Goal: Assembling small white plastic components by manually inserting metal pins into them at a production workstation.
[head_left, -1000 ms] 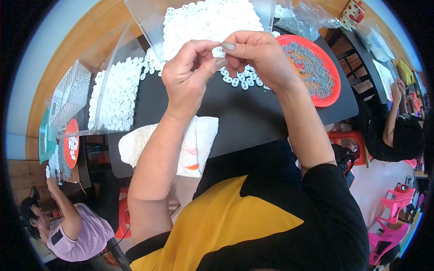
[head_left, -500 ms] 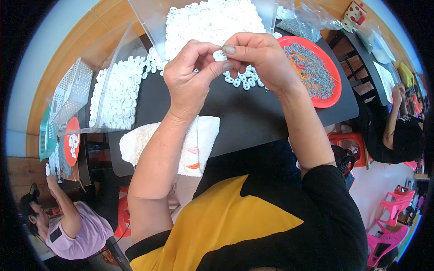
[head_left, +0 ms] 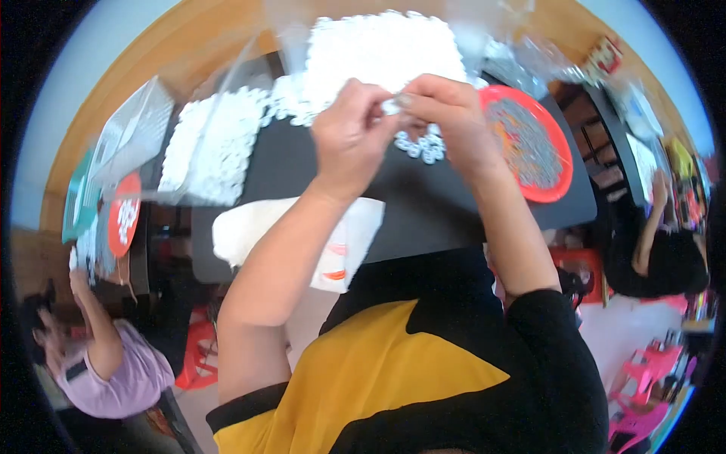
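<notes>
Pinching white piece [head_left: 390, 106], red tray [head_left: 561, 189] beside

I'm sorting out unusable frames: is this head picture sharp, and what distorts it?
Head view: motion blur smears both hands, left hand and right hand, and the white parts behind them; the small piece between the fingers is unreadable; fisheye bends the table edge and blackens the corners; lighting is bright and even.

Small white plastic piece [head_left: 390, 105], blurred, pinched betw. both hands' fingertips, raised above black mat.
</notes>
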A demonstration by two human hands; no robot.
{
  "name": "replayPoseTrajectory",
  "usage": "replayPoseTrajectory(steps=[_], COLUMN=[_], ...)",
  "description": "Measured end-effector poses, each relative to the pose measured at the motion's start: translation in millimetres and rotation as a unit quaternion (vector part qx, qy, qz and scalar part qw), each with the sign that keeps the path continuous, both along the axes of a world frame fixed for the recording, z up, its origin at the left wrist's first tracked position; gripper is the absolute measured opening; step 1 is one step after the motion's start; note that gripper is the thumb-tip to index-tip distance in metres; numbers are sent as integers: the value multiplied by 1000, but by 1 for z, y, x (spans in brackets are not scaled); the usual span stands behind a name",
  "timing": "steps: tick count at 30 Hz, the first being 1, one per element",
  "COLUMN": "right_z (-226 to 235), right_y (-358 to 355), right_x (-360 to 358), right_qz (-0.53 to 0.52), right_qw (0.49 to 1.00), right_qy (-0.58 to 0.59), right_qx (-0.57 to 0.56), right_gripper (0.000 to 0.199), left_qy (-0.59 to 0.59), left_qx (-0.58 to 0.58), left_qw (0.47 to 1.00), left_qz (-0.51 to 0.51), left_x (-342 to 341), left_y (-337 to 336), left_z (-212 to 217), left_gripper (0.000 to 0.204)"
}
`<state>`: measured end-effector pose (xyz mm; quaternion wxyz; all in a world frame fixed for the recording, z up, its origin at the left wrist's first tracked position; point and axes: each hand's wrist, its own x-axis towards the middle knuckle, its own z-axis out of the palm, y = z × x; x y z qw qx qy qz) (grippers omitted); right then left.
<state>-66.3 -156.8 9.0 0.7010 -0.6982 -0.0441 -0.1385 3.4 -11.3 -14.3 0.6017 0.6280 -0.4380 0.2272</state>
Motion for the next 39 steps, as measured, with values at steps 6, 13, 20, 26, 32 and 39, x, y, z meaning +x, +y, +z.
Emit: replayPoseTrajectory(steps=[6,13,20,26,32,39], right_z=[47,74,48,-15,-23,-18], right_y=[13,139,56,-32,-61,-34], right_x=[12,123,38,-54,-81,-25], right_qz=[-150,24,-87,-240,-227,-121], right_qw=[982,983,974,953,923,827], right_qy=[-37,-90,-116,-1,34,-103], right_qx=[-111,-161,-173,-186,-309,-539], right_gripper=[18,9,16,17,14,11], left_qy=[281,165,465,461,425,453], left_qx=[-78,-248,-132,-63,-14,-85], left_qw=[948,952,867,875,900,885], left_qz=[-124,-77,-119,-137,-96,-72], left_x=[13,25,36,32,34,53], left_y=[3,-14,2,-1,1,8], left_z=[2,-19,2,-7,-6,-7], left_gripper=[24,7,12,18,21,15])
